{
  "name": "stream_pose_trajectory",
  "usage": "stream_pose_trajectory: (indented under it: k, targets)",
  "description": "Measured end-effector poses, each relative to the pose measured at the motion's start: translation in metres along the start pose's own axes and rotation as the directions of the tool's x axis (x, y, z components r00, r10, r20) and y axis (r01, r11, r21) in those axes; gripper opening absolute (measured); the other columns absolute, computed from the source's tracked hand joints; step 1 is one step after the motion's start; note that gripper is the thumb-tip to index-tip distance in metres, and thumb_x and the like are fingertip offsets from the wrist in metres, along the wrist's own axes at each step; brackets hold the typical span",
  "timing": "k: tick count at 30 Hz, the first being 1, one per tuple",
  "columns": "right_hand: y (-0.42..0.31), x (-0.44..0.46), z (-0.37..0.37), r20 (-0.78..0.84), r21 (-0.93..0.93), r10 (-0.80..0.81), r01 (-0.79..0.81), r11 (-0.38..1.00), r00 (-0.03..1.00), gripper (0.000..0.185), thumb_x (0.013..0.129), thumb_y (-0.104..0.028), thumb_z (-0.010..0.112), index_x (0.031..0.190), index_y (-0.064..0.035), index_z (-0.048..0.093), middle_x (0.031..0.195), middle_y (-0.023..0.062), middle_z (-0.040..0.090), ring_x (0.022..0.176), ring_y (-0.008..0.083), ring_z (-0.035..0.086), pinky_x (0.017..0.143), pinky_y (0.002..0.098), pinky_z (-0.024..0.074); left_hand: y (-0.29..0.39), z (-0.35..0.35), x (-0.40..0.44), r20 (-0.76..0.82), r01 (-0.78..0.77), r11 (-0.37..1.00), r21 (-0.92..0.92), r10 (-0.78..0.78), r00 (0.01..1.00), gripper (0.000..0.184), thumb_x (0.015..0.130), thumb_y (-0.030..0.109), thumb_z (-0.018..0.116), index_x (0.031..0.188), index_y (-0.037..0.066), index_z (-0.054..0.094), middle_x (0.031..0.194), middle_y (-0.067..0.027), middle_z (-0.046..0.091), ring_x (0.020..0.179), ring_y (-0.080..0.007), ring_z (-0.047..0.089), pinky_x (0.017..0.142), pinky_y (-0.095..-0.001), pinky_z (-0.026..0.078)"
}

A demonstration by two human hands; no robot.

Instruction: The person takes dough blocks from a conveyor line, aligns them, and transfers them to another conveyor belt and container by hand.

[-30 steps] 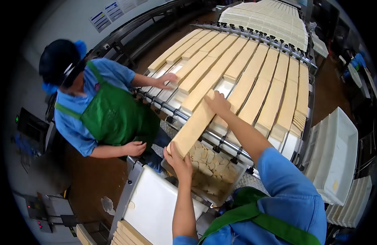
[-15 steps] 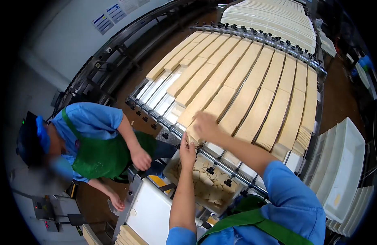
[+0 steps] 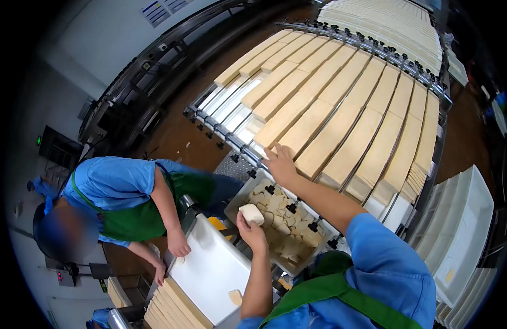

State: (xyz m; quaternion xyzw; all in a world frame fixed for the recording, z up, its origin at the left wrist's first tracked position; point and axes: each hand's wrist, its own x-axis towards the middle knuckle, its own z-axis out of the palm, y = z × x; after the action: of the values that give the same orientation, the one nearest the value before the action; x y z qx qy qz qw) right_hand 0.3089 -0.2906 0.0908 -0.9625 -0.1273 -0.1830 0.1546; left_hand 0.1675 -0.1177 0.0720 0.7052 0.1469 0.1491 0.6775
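Note:
My left hand (image 3: 252, 234) pinches a pale, squarish slice (image 3: 252, 214) above a bin of loose pieces. My right hand (image 3: 281, 164) lies at the near end of a long row of cream-coloured slices (image 3: 289, 133), its fingers apart and touching the row. Several such rows run side by side along the metal-railed conveyor (image 3: 227, 135). Below the rail, the bin (image 3: 289, 270) holds many thin, irregular off-cuts (image 3: 283, 227). What the slices are made of cannot be made out.
At left a co-worker in a green apron (image 3: 130, 219) leans over a white board (image 3: 212, 257) beside stacked slices (image 3: 174, 307). A small piece (image 3: 235, 297) lies on the board. White trays (image 3: 456, 230) are stacked at right. Black knobs line the rail (image 3: 292, 208).
My left hand has moved down from the row's end, now with a slice in it. My right hand has settled on the row's end. The co-worker has bent over the white board.

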Motion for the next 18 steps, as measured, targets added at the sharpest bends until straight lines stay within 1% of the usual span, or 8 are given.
stream_pose_trajectory:
  k: [1,3,4,9,13,15,17,18]
  targets:
    - [0.0,-0.002,0.003,0.002,0.004,-0.012,0.012,1.0,1.0,0.03,0.082,-0.017,0.056,0.109,-0.0141,0.068,0.139,0.0095,0.044,0.127,0.0382,0.037,0.106,0.0519,0.0251,-0.006,-0.012,-0.01,0.009,-0.029,0.997,0.077,0.028,1.0,0.053,0.083,-0.005,0.044,0.135,-0.006,0.034,0.137,-0.0205,0.041,0.127,-0.0287,0.042,0.107,-0.0371,0.03]
    - [-0.002,-0.004,0.007,-0.003,-0.118,0.044,-0.044,0.992,0.999,0.053,0.084,-0.013,0.052,0.137,-0.015,0.044,0.141,0.0108,0.041,0.13,0.0387,0.035,0.108,0.0531,0.0229,-0.02,-0.038,-0.029,-0.025,-0.03,0.914,0.405,0.044,0.999,0.056,0.083,0.001,0.05,0.136,-0.006,0.033,0.138,-0.0226,0.037,0.13,-0.0325,0.035,0.11,-0.0387,0.025]
    - [-0.005,-0.003,-0.001,0.115,-0.159,0.121,-0.102,0.982,0.986,0.061,0.088,-0.012,0.046,0.145,-0.0128,0.024,0.144,0.0119,0.038,0.133,0.0368,0.033,0.11,0.0531,0.0205,-0.022,-0.049,-0.041,-0.013,0.007,0.926,0.379,-0.002,1.0,0.059,0.083,0.005,0.054,0.136,-0.005,0.032,0.138,-0.0236,0.035,0.131,-0.035,0.032,0.11,-0.0391,0.023]
    - [-0.011,-0.002,0.007,0.158,-0.18,0.219,-0.19,0.965,0.963,0.051,0.092,-0.015,0.039,0.143,-0.0086,0.031,0.147,0.0111,0.035,0.135,0.0332,0.031,0.11,0.0529,0.0199,-0.023,-0.084,-0.098,0.013,0.063,0.973,0.222,-0.067,0.998,0.062,0.082,0.004,0.055,0.138,-0.005,0.029,0.137,-0.0228,0.036,0.128,-0.0322,0.038,0.107,-0.0383,0.03]
    - [-0.005,0.001,0.02,0.155,-0.244,0.298,-0.256,0.935,0.942,0.05,0.093,-0.017,0.039,0.142,-0.0086,0.034,0.149,0.0098,0.032,0.137,0.0314,0.03,0.111,0.0528,0.0194,-0.033,-0.123,-0.129,0.054,0.044,0.943,0.33,-0.065,0.996,0.059,0.08,0.004,0.056,0.135,-0.004,0.035,0.134,-0.0254,0.039,0.124,-0.0373,0.04,0.106,-0.0398,0.031]
    - [0.001,-0.001,0.03,0.005,-0.39,0.202,-0.184,0.902,0.979,0.043,0.091,-0.017,0.042,0.133,-0.0084,0.044,0.14,0.0103,0.043,0.129,0.0313,0.039,0.106,0.0541,0.0271,-0.034,-0.146,-0.138,0.197,-0.248,0.701,0.669,0.155,0.968,0.059,0.079,0.007,0.059,0.134,-0.002,0.038,0.135,-0.0266,0.038,0.125,-0.0406,0.038,0.106,-0.0463,0.03]
    - [0.0,0.01,0.012,0.097,-0.305,0.3,-0.258,0.917,0.949,0.031,0.09,-0.016,0.045,0.119,-0.0091,0.052,0.122,0.0083,0.054,0.116,0.0293,0.048,0.095,0.0535,0.0362,-0.039,-0.156,-0.148,0.249,-0.243,0.458,0.855,0.05,0.967,0.063,0.08,0.019,0.064,0.136,0.005,0.039,0.14,-0.0242,0.034,0.132,-0.0424,0.028,0.104,-0.0633,0.021]
    - [0.013,0.005,0.04,-0.156,-0.413,0.176,-0.226,0.882,0.972,0.022,0.089,-0.015,0.046,0.108,-0.01,0.055,0.108,0.0057,0.057,0.104,0.0265,0.052,0.085,0.05,0.0413,-0.041,-0.159,-0.152,0.264,-0.251,0.372,0.894,0.015,0.964,0.065,0.082,0.025,0.063,0.138,0.007,0.036,0.14,-0.0249,0.033,0.133,-0.0424,0.027,0.104,-0.0638,0.021]
